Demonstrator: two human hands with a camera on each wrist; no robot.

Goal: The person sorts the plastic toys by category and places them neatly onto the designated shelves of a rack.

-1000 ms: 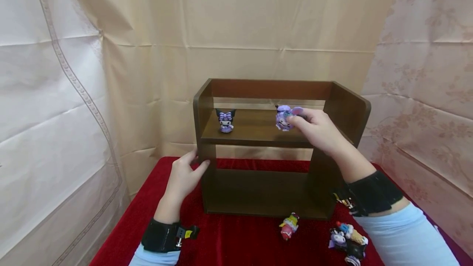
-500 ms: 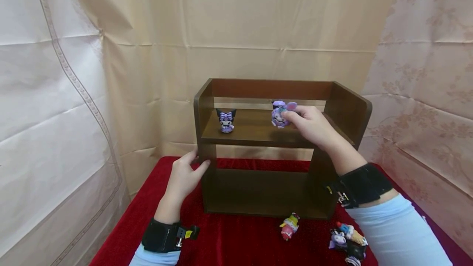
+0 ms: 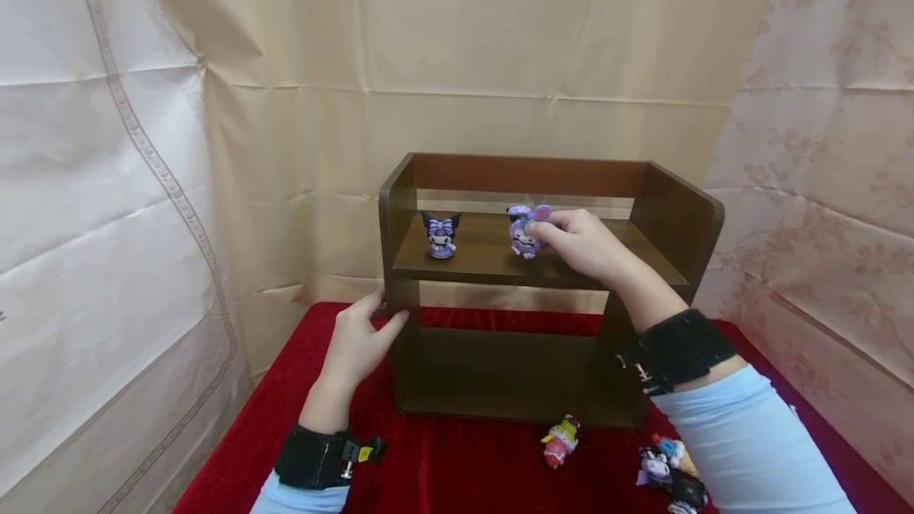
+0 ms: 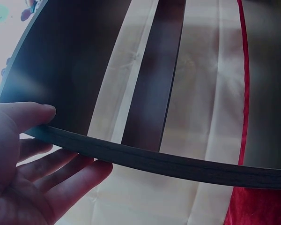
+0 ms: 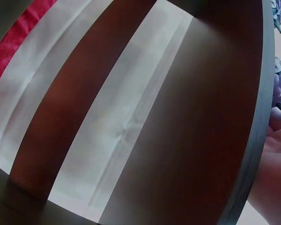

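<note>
In the head view my right hand pinches a purple figurine with a large ear, upright over the front of the upper board; whether its feet touch the board I cannot tell. The right wrist view catches only part of that hand at its right edge. A black-eared figurine with a purple bow stands on the upper board's left side. My left hand grips the left side panel of the brown two-tier shelf, thumb on one side of the panel edge and fingers on the other.
Below the shelf's front, a yellow and pink figurine lies on the red velvet cloth. Several more figurines lie bunched by my right forearm, partly hidden by the sleeve. A beige curtain hangs behind.
My right hand has carried the purple figurine leftward over the upper board, lifting slightly, then lowering. My left hand has stayed on the side panel. The view has shifted slightly.
</note>
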